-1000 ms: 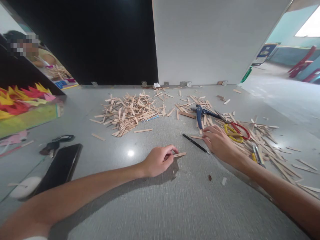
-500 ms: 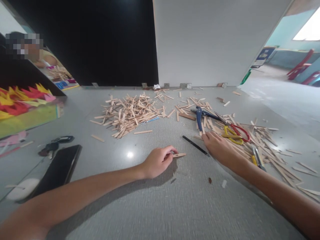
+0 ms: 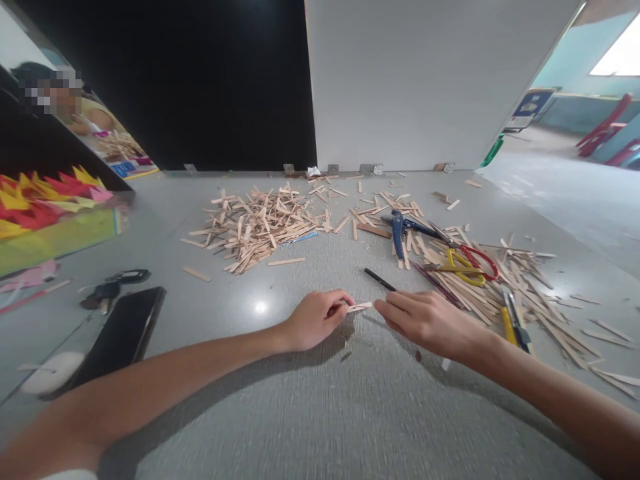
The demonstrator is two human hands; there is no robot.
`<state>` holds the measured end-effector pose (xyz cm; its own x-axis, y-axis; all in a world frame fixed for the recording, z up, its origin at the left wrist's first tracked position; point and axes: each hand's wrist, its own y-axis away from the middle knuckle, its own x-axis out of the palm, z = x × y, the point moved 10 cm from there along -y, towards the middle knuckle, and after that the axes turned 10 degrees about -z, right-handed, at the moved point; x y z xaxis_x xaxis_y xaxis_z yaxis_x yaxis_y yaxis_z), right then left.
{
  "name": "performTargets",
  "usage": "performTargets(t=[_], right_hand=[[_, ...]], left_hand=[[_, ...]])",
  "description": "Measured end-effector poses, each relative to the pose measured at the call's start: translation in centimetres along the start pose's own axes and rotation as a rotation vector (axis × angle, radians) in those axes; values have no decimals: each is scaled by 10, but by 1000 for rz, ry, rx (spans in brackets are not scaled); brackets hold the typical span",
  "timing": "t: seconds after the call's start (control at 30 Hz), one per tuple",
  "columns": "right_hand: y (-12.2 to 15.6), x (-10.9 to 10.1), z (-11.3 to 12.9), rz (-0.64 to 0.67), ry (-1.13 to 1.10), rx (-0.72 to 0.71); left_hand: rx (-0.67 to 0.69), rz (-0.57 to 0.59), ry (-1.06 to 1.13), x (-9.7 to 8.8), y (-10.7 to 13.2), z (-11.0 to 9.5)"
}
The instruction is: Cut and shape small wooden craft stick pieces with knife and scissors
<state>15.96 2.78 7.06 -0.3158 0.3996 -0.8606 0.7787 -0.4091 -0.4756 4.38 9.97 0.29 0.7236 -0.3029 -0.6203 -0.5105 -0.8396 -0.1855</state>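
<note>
While the left hand (image 3: 315, 321) pinches a wooden stick (image 3: 361, 307) well short of the far edge of the tabletop (image 3: 320, 413), the right hand (image 3: 427, 319) bunches its fingertips near the free end, contents indeterminable, and an off-centre push could twist the stick loose.

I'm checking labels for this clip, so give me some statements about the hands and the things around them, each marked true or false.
1. The left hand holds a small wooden piece. True.
2. The right hand grips the box cutter. False: the box cutter lies to the right of that hand.
3. The right hand is close to the wooden piece's tip. True.
4. The phone lies between the hands. False: the phone lies left of both.
5. A pile of sticks lies beyond the left hand. True.
</note>
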Motion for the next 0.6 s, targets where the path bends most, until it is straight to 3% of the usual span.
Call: performTargets(t=[0.2,0.6], right_hand=[[4,7,10,-14,63,-74],[-4,-1,30,-55,137,-134]], left_hand=[[-13,8,14,1,0,1],[8,24,4,3,2,0]])
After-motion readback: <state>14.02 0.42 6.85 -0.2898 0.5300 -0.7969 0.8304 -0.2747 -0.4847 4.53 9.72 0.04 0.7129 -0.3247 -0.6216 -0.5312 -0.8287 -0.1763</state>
